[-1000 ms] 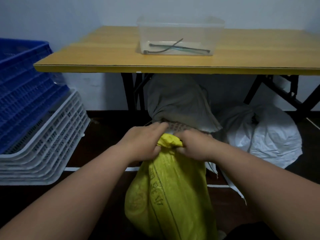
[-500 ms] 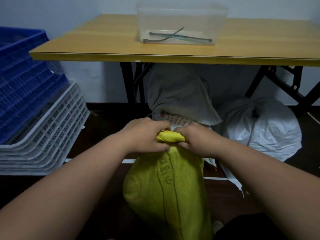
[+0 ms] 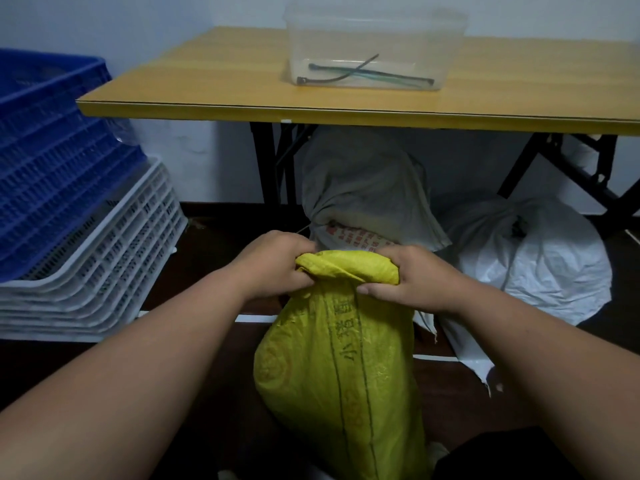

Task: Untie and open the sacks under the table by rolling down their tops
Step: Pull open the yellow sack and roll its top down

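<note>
Yellow sack (image 3: pixel 341 368) stands on dark floor (image 3: pixel 214 382) in front of table (image 3: pixel 242 81), top bunched. L hand (image 3: pixel 277 265) & R hand (image 3: pixel 408 277) both clenched on its folded top edge. Grey sack (image 3: pixel 363 181) just behind, white sack (image 3: pixel 540 261) right. Crate stack (image 3: pixel 86 244) left, floor gap between.

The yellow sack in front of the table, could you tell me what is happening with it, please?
A person grips the bunched top of the yellow sack with the left hand and the right hand, working it open. The grey sack and white sack under the table look tied shut.
</note>
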